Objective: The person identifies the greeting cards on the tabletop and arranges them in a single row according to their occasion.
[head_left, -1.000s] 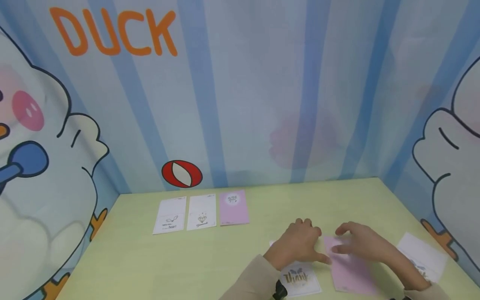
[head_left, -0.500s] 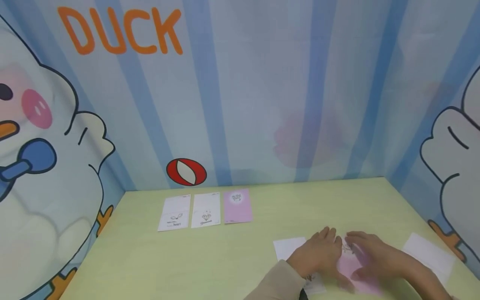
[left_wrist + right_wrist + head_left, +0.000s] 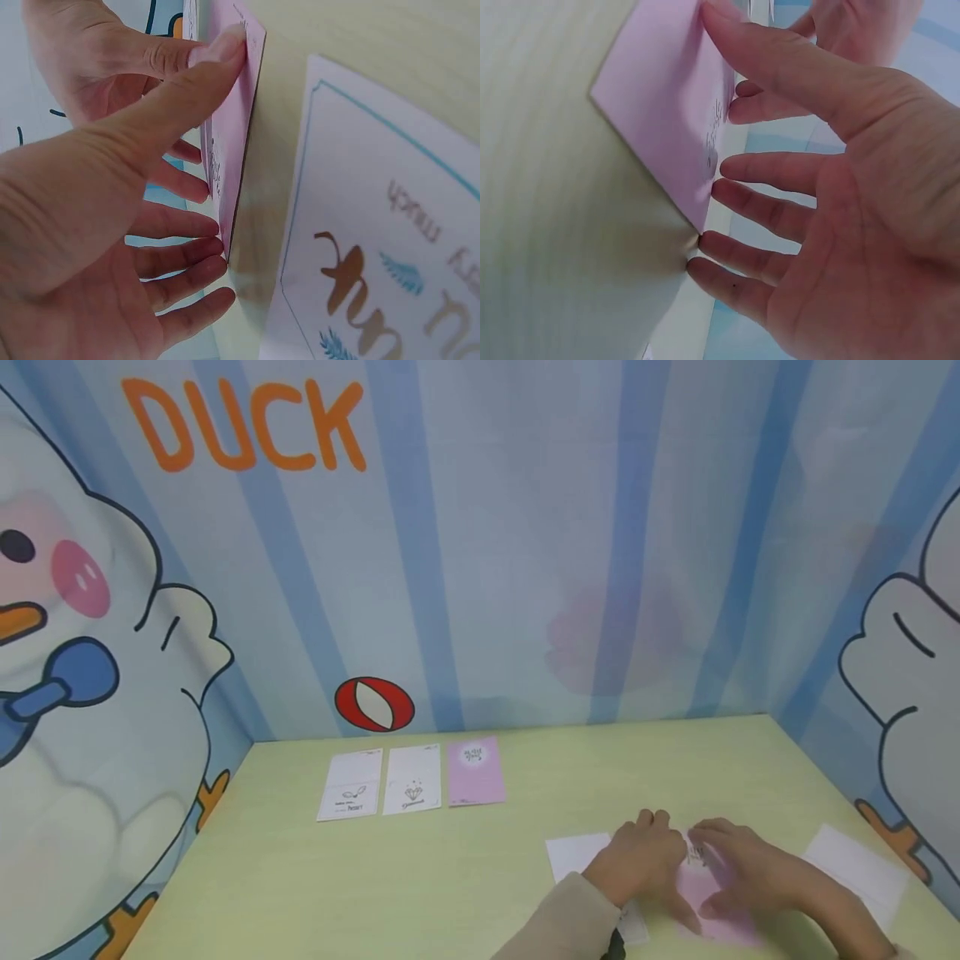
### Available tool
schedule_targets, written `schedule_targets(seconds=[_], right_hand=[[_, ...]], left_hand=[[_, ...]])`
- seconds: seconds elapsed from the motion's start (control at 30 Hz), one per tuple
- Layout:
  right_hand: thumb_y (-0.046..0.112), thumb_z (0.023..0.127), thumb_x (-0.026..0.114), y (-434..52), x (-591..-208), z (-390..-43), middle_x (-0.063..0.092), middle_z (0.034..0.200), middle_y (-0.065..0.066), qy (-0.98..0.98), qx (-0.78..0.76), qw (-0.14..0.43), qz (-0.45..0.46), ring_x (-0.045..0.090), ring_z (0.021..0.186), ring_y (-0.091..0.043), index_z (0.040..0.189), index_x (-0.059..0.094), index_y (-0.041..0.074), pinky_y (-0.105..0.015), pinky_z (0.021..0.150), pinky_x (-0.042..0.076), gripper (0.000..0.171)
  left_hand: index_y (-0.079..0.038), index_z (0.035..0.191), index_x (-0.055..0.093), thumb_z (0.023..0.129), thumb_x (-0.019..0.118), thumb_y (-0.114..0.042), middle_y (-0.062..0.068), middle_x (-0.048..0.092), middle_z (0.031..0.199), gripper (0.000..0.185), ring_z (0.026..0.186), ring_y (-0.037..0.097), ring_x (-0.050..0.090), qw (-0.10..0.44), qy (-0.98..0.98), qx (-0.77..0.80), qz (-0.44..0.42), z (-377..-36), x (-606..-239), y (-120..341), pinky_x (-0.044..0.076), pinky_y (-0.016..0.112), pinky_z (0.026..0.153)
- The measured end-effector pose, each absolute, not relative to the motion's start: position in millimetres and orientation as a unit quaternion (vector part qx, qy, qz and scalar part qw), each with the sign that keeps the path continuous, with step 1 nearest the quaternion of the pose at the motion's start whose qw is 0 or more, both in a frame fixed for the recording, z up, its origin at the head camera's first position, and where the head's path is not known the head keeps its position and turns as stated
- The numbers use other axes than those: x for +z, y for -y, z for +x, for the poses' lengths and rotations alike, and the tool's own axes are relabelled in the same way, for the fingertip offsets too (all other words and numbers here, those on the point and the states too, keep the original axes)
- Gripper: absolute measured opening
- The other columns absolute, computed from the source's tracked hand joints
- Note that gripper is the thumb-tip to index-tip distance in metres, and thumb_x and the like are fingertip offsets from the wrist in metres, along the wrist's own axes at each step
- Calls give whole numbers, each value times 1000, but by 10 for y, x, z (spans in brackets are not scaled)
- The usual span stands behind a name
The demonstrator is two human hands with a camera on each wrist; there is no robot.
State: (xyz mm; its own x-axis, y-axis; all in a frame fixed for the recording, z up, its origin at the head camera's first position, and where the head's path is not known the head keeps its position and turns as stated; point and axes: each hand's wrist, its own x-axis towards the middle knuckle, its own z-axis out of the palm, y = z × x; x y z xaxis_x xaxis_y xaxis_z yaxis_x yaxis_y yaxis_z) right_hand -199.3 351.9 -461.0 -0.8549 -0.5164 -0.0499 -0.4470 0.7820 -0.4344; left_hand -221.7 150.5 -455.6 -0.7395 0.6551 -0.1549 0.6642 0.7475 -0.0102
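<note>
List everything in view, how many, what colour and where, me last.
Table: one, yellowish green, foreground
Backdrop: one, striped blue, behind table
DUCK lettering: one, orange, upper left
Cartoon figures: two, white, both sides
Microphone drawing: one, blue, left
Ball drawing: one, red and white, above table
Far white cards: two, white, back left
Far pink card: one, pink, right of those
Near pink card: one, pink, front right
Near white card: one, white, left of that
Rightmost card: one, white, right of both
Left hand, right hand: two, bare, at near pink card
Sleeves: two, beige, bottom edge
Wristband: one, black, by left sleeve
</note>
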Motion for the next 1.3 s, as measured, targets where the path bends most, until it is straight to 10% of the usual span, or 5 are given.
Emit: schedule_targets(seconds=[1.3], right_hand=[[22,65,96,-3417,-4472,-2145,54,108,-11,-956,-184,129,-191,49,98,-28,119,61,3,-41,80,46,66]], left_hand=[[-27,132,55,60,94,-71,-2,54,117,93,103,11,44,142,-943,62,295,-2465,-4650,-1558,51,23,77]])
